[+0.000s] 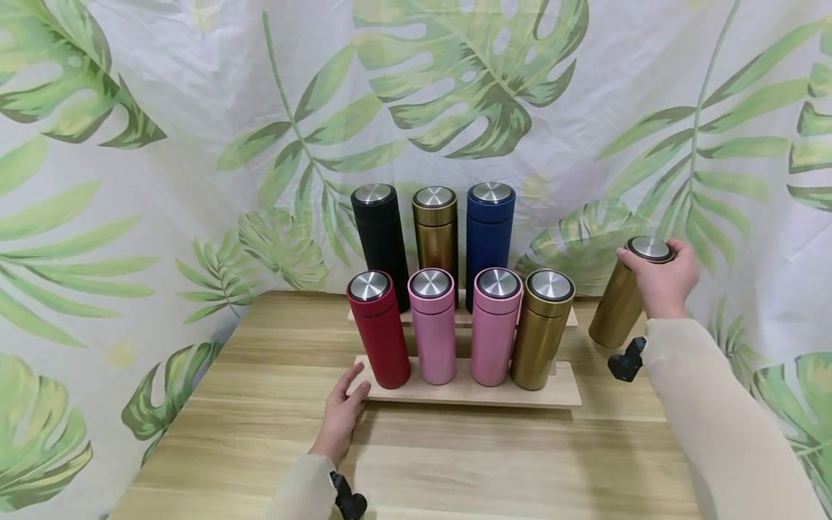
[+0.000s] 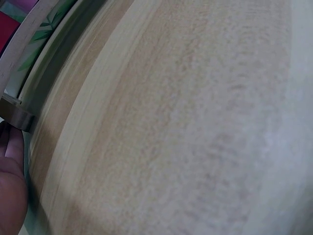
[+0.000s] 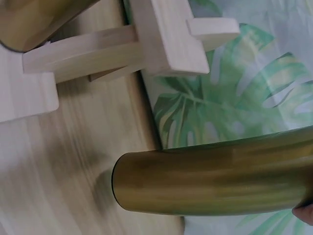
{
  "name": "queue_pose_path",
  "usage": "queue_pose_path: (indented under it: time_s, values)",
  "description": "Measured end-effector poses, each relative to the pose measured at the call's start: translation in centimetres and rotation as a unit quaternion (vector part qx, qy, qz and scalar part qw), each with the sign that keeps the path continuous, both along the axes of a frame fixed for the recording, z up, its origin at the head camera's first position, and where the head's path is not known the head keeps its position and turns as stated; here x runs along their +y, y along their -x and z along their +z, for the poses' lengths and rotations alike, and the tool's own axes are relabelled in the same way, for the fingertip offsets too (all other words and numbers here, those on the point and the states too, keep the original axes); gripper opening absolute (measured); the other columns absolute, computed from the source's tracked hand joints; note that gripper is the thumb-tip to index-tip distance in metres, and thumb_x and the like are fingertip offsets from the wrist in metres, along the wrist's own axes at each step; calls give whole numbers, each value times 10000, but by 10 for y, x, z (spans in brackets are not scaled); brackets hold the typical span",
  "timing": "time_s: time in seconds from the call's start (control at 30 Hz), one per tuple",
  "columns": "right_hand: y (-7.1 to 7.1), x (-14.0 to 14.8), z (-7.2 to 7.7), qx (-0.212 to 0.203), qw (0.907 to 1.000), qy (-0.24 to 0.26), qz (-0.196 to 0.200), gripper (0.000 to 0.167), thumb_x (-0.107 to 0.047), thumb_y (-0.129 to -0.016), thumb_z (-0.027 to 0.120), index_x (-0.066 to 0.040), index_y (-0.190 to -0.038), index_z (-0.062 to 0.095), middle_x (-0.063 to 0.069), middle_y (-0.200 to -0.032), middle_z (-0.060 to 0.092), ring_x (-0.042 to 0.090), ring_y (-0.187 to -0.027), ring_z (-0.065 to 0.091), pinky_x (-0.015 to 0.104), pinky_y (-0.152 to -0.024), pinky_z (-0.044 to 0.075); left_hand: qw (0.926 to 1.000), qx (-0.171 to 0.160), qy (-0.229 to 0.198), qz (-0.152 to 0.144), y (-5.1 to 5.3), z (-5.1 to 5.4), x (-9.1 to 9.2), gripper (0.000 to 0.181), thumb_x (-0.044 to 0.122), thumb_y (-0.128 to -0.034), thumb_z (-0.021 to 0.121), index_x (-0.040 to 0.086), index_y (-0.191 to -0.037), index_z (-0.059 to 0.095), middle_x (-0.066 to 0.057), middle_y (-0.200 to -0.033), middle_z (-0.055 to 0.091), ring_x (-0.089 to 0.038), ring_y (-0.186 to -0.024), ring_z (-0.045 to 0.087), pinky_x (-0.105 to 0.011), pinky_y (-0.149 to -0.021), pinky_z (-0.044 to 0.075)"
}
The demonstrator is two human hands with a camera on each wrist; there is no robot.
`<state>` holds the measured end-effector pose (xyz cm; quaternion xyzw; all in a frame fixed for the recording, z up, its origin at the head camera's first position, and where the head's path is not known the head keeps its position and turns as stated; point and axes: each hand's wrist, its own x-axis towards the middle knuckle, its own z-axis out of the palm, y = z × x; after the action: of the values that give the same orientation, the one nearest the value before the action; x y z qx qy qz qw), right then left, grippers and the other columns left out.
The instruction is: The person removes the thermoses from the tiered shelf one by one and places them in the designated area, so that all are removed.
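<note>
My right hand (image 1: 666, 278) grips a gold thermos bottle (image 1: 614, 307) near its silver-topped lid, to the right of a two-tier wooden rack (image 1: 562, 390). The bottle tilts, and its base (image 3: 127, 181) looks raised off the table in the right wrist view. At the rack's left end my left hand (image 1: 341, 412) rests with fingers extended against the lower plank. On that plank stand a red bottle (image 1: 383, 339), two pink bottles (image 1: 434, 336) and another gold bottle (image 1: 541, 336). Behind, the upper tier carries a black bottle (image 1: 380, 235), a gold-brown bottle (image 1: 435, 235) and a blue bottle (image 1: 490, 235).
The rack stands on a wood-grain table (image 1: 273, 412), towards its back edge. A white cloth with green leaf prints (image 1: 195, 180) hangs behind and beside the table. Small black devices (image 1: 627, 361) are strapped at both wrists.
</note>
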<state>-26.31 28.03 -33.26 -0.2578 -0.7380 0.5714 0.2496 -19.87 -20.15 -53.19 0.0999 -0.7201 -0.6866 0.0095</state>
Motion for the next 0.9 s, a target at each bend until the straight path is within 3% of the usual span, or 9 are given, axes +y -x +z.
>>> queue_pose_path:
  time_s: [0.23,0.5,0.9]
  values:
    - [-1,7,-17,-253,9992,-313,29,830,-340,-733,749,-79,-1397,324,100,-1405,385,200,-1260,362,288,-1051,330,9999,24,110,-66,0,0,-1,495,197,-913,592,140,-1379,435,-71,-1435,336,-57,-948,486,-217,-827,469]
    - [-1,11,-27,-355,9990,-251,31,862,-332,-739,750,-83,-1422,287,104,-1444,347,215,-1298,324,291,-1083,282,9999,44,67,-97,-1,1,0,498,193,-923,578,143,-1392,419,-69,-1465,304,-74,-1027,476,-231,-865,460]
    - [-1,13,-36,-479,9985,-243,146,873,-350,-760,731,-103,-1447,252,102,-1462,324,225,-1291,340,301,-1074,302,9999,52,67,-99,-1,1,0,503,190,-927,571,146,-1401,406,-78,-1462,303,-79,-1009,473,-251,-867,463]
